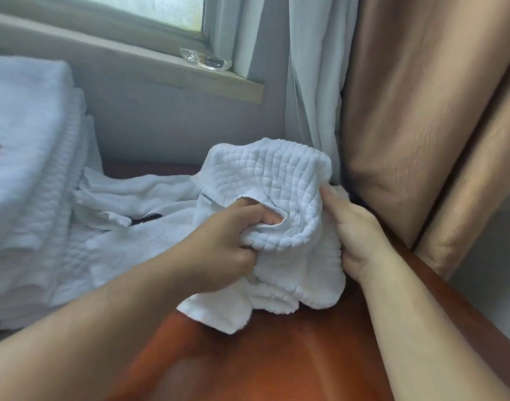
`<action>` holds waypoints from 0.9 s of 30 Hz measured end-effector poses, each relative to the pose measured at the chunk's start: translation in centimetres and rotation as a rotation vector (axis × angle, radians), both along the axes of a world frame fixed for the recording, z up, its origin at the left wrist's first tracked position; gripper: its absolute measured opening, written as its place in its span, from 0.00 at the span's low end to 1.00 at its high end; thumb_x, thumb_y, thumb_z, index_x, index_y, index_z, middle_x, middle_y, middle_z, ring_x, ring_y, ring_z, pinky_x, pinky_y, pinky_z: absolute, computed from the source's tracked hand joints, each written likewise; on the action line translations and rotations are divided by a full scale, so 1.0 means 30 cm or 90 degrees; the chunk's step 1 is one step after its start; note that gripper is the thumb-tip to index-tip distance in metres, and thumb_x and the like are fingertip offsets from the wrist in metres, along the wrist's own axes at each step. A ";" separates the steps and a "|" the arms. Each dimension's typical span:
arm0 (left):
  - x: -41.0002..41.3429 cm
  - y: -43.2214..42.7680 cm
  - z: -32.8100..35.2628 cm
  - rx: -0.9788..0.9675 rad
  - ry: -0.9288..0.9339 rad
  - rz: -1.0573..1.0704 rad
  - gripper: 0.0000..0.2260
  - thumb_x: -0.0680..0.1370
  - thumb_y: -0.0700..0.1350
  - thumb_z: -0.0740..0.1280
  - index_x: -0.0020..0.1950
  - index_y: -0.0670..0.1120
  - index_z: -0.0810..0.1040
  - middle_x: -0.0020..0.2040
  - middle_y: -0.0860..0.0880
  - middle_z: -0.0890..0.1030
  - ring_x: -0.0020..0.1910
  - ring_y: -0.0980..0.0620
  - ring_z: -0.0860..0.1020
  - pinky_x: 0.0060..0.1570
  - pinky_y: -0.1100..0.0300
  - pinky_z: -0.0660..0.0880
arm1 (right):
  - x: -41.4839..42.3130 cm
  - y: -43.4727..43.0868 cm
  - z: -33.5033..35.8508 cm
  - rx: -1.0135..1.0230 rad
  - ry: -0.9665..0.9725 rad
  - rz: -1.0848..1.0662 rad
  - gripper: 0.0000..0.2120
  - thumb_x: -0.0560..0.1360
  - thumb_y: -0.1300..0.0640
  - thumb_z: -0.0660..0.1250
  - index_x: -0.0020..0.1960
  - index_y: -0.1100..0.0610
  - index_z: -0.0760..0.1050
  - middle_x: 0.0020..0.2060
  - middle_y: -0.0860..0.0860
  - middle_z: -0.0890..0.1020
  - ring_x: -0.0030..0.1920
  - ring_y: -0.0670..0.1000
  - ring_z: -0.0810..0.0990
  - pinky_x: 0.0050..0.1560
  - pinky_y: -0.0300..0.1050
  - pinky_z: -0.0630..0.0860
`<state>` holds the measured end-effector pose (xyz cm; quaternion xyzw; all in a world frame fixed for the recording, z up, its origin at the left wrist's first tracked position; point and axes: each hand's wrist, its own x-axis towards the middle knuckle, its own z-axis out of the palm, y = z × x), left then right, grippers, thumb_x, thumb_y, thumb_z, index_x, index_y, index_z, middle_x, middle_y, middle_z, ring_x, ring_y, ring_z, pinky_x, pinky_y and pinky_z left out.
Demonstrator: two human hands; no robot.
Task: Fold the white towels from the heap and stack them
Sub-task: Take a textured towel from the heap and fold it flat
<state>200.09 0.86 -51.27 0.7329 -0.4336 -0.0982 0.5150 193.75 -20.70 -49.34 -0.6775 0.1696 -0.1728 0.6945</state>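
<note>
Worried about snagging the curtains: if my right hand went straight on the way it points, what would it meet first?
Your right hand grips the white towel and points away, slightly left. Past it, the pale grey curtain likely comes first, not the tan curtain; depth is unclear.

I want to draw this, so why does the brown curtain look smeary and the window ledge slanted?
Head view: motion blur streaks the tan fabric curtain; the wide lens probably tilts the grey window ledge; soft daylight leaves a pale sheen on the reddish-brown wooden table; the white waffle-textured towel looks fairly sharp.
</note>
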 end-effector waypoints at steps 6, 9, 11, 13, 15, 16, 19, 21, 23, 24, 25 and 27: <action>-0.075 0.101 0.221 -0.175 0.167 0.031 0.30 0.70 0.51 0.74 0.71 0.53 0.70 0.63 0.54 0.80 0.61 0.54 0.80 0.58 0.51 0.80 | 0.003 0.130 0.223 0.015 -0.137 0.010 0.14 0.79 0.50 0.70 0.60 0.57 0.80 0.53 0.59 0.86 0.53 0.59 0.86 0.53 0.59 0.83; -0.125 0.187 0.359 -0.324 0.147 0.036 0.21 0.74 0.43 0.70 0.66 0.48 0.71 0.55 0.49 0.84 0.55 0.47 0.83 0.50 0.50 0.82 | -0.076 0.186 0.367 0.032 -0.261 0.025 0.14 0.81 0.50 0.68 0.63 0.56 0.78 0.53 0.57 0.86 0.53 0.57 0.86 0.49 0.54 0.84; -0.158 0.252 0.430 -0.369 0.140 0.038 0.19 0.75 0.43 0.69 0.64 0.48 0.71 0.53 0.49 0.84 0.54 0.47 0.83 0.47 0.52 0.82 | -0.141 0.214 0.440 0.035 -0.330 0.046 0.19 0.81 0.47 0.66 0.68 0.56 0.76 0.60 0.60 0.83 0.59 0.60 0.83 0.55 0.58 0.82; -0.190 0.313 0.470 -0.359 0.120 0.060 0.18 0.75 0.46 0.69 0.63 0.51 0.71 0.54 0.49 0.84 0.52 0.49 0.84 0.42 0.54 0.82 | -0.204 0.242 0.494 0.033 -0.366 0.076 0.21 0.82 0.44 0.65 0.70 0.55 0.75 0.64 0.61 0.81 0.63 0.62 0.81 0.59 0.62 0.80; -0.221 0.354 0.472 -0.295 0.107 0.140 0.19 0.73 0.52 0.70 0.61 0.52 0.71 0.51 0.49 0.84 0.48 0.51 0.85 0.38 0.55 0.82 | -0.249 0.270 0.519 -0.073 -0.311 0.033 0.23 0.80 0.39 0.66 0.68 0.51 0.76 0.63 0.56 0.82 0.61 0.57 0.83 0.60 0.59 0.80; -0.234 0.370 0.454 -0.240 0.107 0.212 0.21 0.72 0.55 0.70 0.61 0.51 0.70 0.50 0.47 0.83 0.46 0.50 0.84 0.39 0.54 0.82 | -0.268 0.286 0.516 -0.174 -0.232 -0.004 0.23 0.79 0.37 0.66 0.67 0.49 0.77 0.61 0.52 0.83 0.58 0.52 0.84 0.59 0.56 0.81; -0.260 0.427 0.326 0.052 0.130 0.444 0.27 0.73 0.55 0.72 0.63 0.45 0.65 0.44 0.47 0.78 0.40 0.51 0.77 0.41 0.55 0.75 | -0.323 0.325 0.407 -0.410 0.169 0.026 0.27 0.75 0.36 0.66 0.65 0.53 0.78 0.55 0.52 0.85 0.55 0.54 0.84 0.61 0.56 0.79; -0.283 0.490 0.213 0.161 0.231 0.483 0.29 0.73 0.53 0.74 0.65 0.44 0.63 0.45 0.47 0.77 0.40 0.50 0.77 0.41 0.55 0.75 | -0.380 0.356 0.297 -0.498 0.411 0.095 0.30 0.72 0.38 0.68 0.66 0.56 0.77 0.60 0.53 0.82 0.61 0.56 0.80 0.65 0.56 0.76; -0.313 0.568 0.124 0.226 0.260 0.460 0.33 0.72 0.51 0.75 0.70 0.47 0.60 0.49 0.47 0.79 0.43 0.49 0.79 0.40 0.56 0.77 | -0.437 0.387 0.224 -0.554 0.473 0.131 0.25 0.72 0.42 0.67 0.63 0.55 0.79 0.56 0.52 0.82 0.58 0.54 0.80 0.64 0.54 0.77; -0.322 0.606 0.096 0.264 0.215 0.445 0.38 0.71 0.49 0.76 0.74 0.49 0.58 0.51 0.47 0.80 0.45 0.48 0.79 0.41 0.57 0.77 | -0.461 0.402 0.203 -0.545 0.457 0.136 0.22 0.72 0.44 0.67 0.62 0.55 0.79 0.54 0.52 0.83 0.56 0.54 0.81 0.63 0.53 0.77; -0.329 0.637 0.080 0.281 0.161 0.440 0.41 0.70 0.49 0.77 0.76 0.50 0.56 0.53 0.47 0.79 0.47 0.47 0.79 0.43 0.58 0.76 | -0.482 0.421 0.186 -0.517 0.433 0.141 0.21 0.71 0.45 0.67 0.60 0.55 0.79 0.53 0.52 0.83 0.55 0.54 0.82 0.62 0.53 0.78; -0.350 0.682 0.085 0.269 0.071 0.461 0.40 0.70 0.48 0.76 0.76 0.54 0.56 0.58 0.47 0.78 0.52 0.44 0.78 0.47 0.56 0.75 | -0.520 0.473 0.162 -0.464 0.376 0.189 0.20 0.70 0.46 0.67 0.56 0.56 0.79 0.50 0.53 0.84 0.52 0.54 0.83 0.57 0.53 0.81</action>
